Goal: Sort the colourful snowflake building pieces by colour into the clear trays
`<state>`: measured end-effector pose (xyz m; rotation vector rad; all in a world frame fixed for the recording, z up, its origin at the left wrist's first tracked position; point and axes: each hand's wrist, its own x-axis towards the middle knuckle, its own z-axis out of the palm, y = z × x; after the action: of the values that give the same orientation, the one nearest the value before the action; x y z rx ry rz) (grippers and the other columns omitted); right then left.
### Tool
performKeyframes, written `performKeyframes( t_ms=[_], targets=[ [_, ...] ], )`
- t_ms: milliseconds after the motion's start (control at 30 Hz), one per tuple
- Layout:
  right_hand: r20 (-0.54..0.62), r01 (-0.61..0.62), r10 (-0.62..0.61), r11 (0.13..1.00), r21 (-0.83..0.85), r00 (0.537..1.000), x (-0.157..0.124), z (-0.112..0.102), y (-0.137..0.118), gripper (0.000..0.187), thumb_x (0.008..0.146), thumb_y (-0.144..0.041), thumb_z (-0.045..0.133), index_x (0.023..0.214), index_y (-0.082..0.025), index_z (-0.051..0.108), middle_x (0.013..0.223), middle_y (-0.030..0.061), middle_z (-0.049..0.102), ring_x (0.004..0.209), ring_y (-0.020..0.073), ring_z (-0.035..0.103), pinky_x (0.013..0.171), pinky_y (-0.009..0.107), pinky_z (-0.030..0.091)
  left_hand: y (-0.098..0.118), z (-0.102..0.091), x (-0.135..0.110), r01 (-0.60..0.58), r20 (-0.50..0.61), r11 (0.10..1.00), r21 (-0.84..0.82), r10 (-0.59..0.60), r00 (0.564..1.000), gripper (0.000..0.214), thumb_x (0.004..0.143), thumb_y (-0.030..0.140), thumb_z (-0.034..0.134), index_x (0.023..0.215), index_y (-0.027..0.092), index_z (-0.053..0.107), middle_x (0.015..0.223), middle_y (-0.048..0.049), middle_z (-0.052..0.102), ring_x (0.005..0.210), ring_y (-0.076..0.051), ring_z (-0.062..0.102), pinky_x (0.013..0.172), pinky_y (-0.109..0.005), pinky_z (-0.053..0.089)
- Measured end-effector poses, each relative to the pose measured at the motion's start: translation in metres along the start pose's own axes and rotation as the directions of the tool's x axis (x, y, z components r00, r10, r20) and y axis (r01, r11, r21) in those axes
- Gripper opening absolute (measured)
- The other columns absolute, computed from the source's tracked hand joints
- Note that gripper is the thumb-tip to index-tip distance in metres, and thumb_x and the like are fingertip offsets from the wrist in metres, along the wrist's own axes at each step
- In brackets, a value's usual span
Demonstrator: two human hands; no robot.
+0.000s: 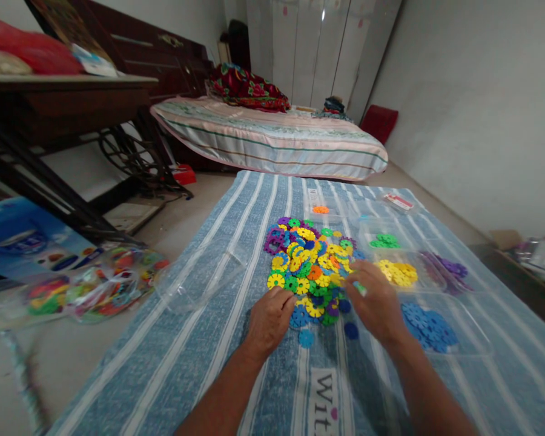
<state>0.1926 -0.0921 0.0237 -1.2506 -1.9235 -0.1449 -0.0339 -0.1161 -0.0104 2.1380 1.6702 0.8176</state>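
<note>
Head view, discs (pixel 315 272) on striped cloth (pixel 236 233), bed (pixel 272 136) beyond, perhaps wardrobe (pixel 315 57) behind

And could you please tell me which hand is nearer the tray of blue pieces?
Right. The right hand is just left of the tray, at the pile; the left hand is farther left, at the pile's near-left edge.
</note>
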Motion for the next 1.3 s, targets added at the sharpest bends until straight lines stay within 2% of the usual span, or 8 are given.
performKeyframes(
  t_ms=[100, 167, 233, 367, 533, 833, 1133, 1300],
  targets=[
    [-0.170, -0.096, 0.055, 0.965, -0.246, 0.984, 0.008, -0.020, 0.030, 0.016, 0.085, -0.025, 0.053, 0.074, -0.018, 0.062, 0.089, 0.0100, 0.065, 0.093, 0.0236, 0.059, 0.087, 0.044, 0.046, 0.000, 0.000, 0.000, 0.008, -0.008, 1.000, -0.001, -0.008, 1.000, 0.026, 0.090, 0.027, 0.042, 0.077, 0.020, 0.063, 0.075, -0.0024, 0.060, 0.074, -0.015, 0.059, 0.067, -0.025, 0.044],
    [-0.204, -0.121, 0.057, 0.942, -0.314, 0.977, 0.007, -0.025, 0.039, 0.015, 0.084, -0.026, 0.054, 0.077, -0.017, 0.063, 0.087, 0.0100, 0.065, 0.088, 0.0234, 0.059, 0.083, 0.043, 0.047, 0.000, 0.001, 0.000, 0.006, -0.011, 1.000, -0.019, -0.006, 1.000, 0.023, 0.089, 0.026, 0.043, 0.079, 0.020, 0.064, 0.076, -0.0024, 0.061, 0.075, -0.015, 0.059, 0.068, -0.025, 0.045],
    [-0.167, -0.078, 0.032, 0.958, -0.275, 0.985, 0.002, -0.021, 0.036, 0.014, 0.084, -0.027, 0.053, 0.080, -0.017, 0.064, 0.088, 0.0096, 0.065, 0.088, 0.0224, 0.059, 0.083, 0.041, 0.048, 0.000, 0.001, 0.000, 0.009, -0.011, 0.999, -0.031, -0.010, 1.000, 0.021, 0.088, 0.025, 0.045, 0.081, 0.020, 0.064, 0.076, -0.0022, 0.061, 0.075, -0.015, 0.059, 0.069, -0.025, 0.045],
    [-0.023, 0.024, -0.026, 0.994, -0.109, 0.999, -0.019, 0.002, 0.009, 0.015, 0.087, -0.024, 0.051, 0.082, -0.019, 0.064, 0.091, 0.0084, 0.065, 0.093, 0.0210, 0.058, 0.087, 0.040, 0.049, -0.001, 0.001, 0.000, 0.020, -0.006, 0.999, -0.038, -0.020, 1.000, 0.020, 0.086, 0.025, 0.046, 0.078, 0.020, 0.064, 0.074, -0.0017, 0.061, 0.072, -0.014, 0.058, 0.065, -0.024, 0.044],
    [0.110, 0.052, -0.052, 0.999, 0.001, 0.993, -0.035, 0.027, -0.020, 0.015, 0.086, -0.020, 0.051, 0.081, -0.020, 0.065, 0.094, 0.0082, 0.064, 0.102, 0.0219, 0.055, 0.092, 0.041, 0.048, -0.002, 0.001, 0.000, 0.019, -0.012, 0.998, -0.053, -0.020, 1.000, 0.020, 0.086, 0.025, 0.047, 0.075, 0.020, 0.063, 0.072, -0.0013, 0.060, 0.070, -0.014, 0.057, 0.062, -0.023, 0.042],
    [0.171, 0.090, -0.100, 0.994, 0.068, 0.980, -0.027, 0.041, -0.039, 0.018, 0.089, -0.018, 0.049, 0.082, -0.021, 0.065, 0.093, 0.0071, 0.063, 0.105, 0.0220, 0.054, 0.093, 0.042, 0.047, -0.004, 0.000, 0.000, 0.021, -0.015, 0.995, -0.102, -0.023, 1.000, 0.014, 0.081, 0.019, 0.051, 0.081, 0.019, 0.065, 0.073, -0.0012, 0.061, 0.070, -0.014, 0.057, 0.064, -0.024, 0.044],
    [0.148, 0.086, -0.092, 0.995, 0.048, 0.985, -0.036, 0.040, -0.034, 0.016, 0.087, -0.017, 0.050, 0.082, -0.018, 0.065, 0.095, 0.0087, 0.062, 0.106, 0.0230, 0.052, 0.093, 0.042, 0.047, -0.008, 0.003, 0.000, 0.033, -0.016, 0.990, -0.136, -0.035, 0.999, 0.021, 0.078, 0.013, 0.051, 0.089, 0.017, 0.067, 0.078, -0.0031, 0.064, 0.074, -0.015, 0.060, 0.068, -0.025, 0.047],
    [0.192, 0.074, -0.076, 0.997, 0.019, 0.978, -0.037, 0.039, -0.040, 0.015, 0.085, -0.017, 0.051, 0.083, -0.019, 0.066, 0.105, 0.0096, 0.061, 0.115, 0.0251, 0.048, 0.095, 0.044, 0.044, -0.007, 0.003, 0.001, 0.028, -0.020, 0.990, -0.138, -0.031, 0.999, 0.023, 0.077, 0.013, 0.050, 0.092, 0.015, 0.068, 0.079, -0.0042, 0.065, 0.073, -0.015, 0.060, 0.068, -0.025, 0.047]
  ],
)
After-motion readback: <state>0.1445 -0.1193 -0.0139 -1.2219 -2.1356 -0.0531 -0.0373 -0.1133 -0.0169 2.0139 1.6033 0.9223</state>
